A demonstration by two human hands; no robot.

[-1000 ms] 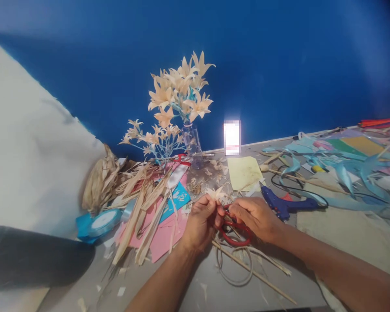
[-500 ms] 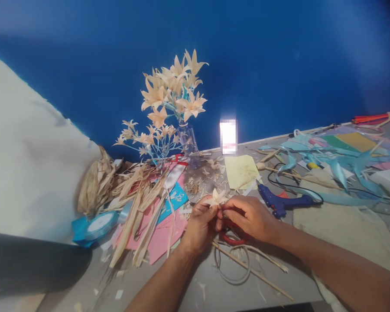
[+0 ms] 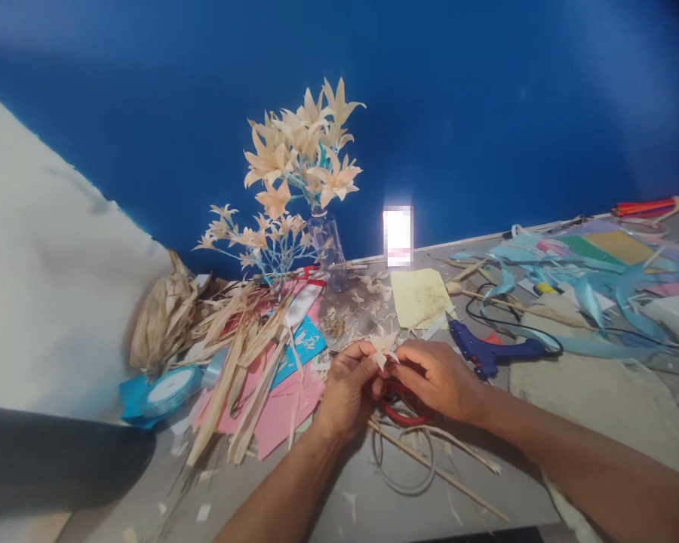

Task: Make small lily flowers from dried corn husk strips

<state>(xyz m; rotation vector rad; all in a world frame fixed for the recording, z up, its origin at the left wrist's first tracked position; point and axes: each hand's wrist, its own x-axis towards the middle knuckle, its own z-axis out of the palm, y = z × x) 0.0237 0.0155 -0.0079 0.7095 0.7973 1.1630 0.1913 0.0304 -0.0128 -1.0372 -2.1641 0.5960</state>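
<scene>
A small cream husk flower point(image 3: 383, 348) is pinched between both hands at the middle of the table. My left hand point(image 3: 348, 388) closes on its left side, thumb and fingers together. From the right, my right hand point(image 3: 435, 377) grips the flower's base; its fingertips are partly hidden. Below the hands lie scissors with red handles point(image 3: 404, 415), partly covered by them. A coil of pale cord point(image 3: 404, 490) and a thin stick point(image 3: 447, 479) rest just in front. Close to my right hand is a blue glue gun point(image 3: 490, 347).
At the back, a clear bottle point(image 3: 328, 249) holds large husk flowers point(image 3: 302, 151). Dried husk strips point(image 3: 226, 400), pink paper point(image 3: 277, 422) and a blue ribbon roll point(image 3: 167, 392) lie left. Yellow paper point(image 3: 422, 298), light-blue ribbons point(image 3: 588, 294) and a beige cloth point(image 3: 600, 400) spread to the right.
The flower has turned in my fingers, its petals now tipping more toward me. Both hands stay in nearly the same place.
</scene>
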